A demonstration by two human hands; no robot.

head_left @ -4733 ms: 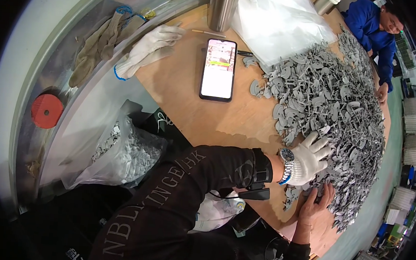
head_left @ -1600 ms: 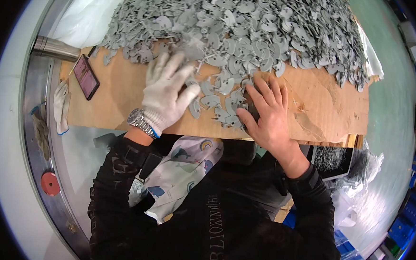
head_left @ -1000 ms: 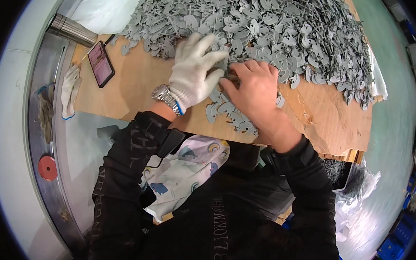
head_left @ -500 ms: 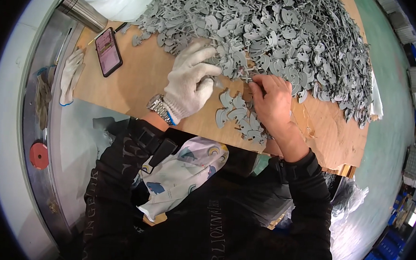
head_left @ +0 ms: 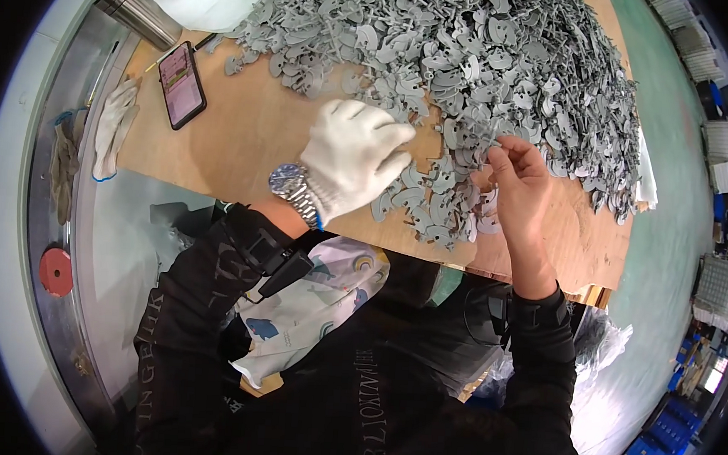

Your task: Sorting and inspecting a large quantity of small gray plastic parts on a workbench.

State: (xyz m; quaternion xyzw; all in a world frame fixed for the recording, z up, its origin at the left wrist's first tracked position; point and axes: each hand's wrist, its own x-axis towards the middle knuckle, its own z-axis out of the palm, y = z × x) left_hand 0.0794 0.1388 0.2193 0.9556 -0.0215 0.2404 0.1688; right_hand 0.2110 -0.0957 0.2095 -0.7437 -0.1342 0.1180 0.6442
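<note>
- The gloved left hand (head_left: 353,153) is being held half-curled, contents unclear.
- The bare right hand (head_left: 523,185) is being held narrowly pinched; any contents cannot be told.
- Curved grey parts (head_left: 441,205) are being borne by the plywood tabletop (head_left: 257,142), between the hands and heaped beyond.

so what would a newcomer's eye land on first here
Probably the great heap of grey parts spread over the far side of the wooden tabletop. Next, the mismatched hands on its near side: the left hand in a white glove, the right hand bare. The red disc also stands out at far left.
</note>
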